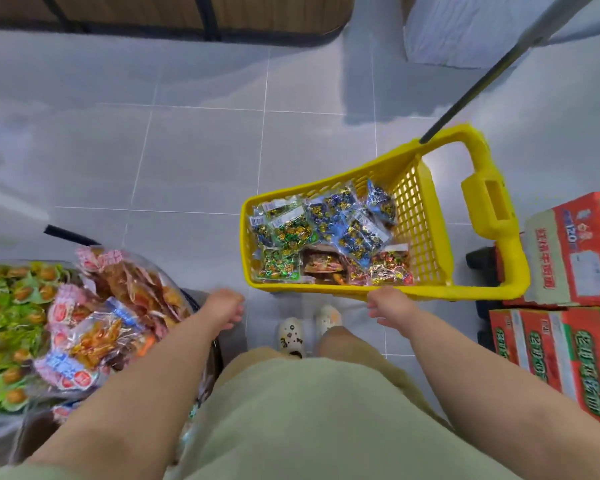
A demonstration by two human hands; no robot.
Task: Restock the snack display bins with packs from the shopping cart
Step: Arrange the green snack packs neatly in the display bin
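Note:
A yellow shopping cart (426, 216) stands on the floor in front of me, holding several clear snack packs (329, 237) with blue, green and gold wrappers. My right hand (390, 303) hangs just below the cart's near rim, fingers relaxed, holding nothing. My left hand (224, 306) hovers empty beside the display bin at lower left. That bin holds pink-labelled packs of orange snacks (108, 313), and the one beside it holds green-wrapped snacks (11, 327).
Red-and-green cardboard boxes (568, 306) are stacked at the right, close to the cart. A dark pole (471, 91) rises from the cart's far end. My feet in white clogs (291, 336) stand on the grey tiled floor. Wooden shelving runs along the top.

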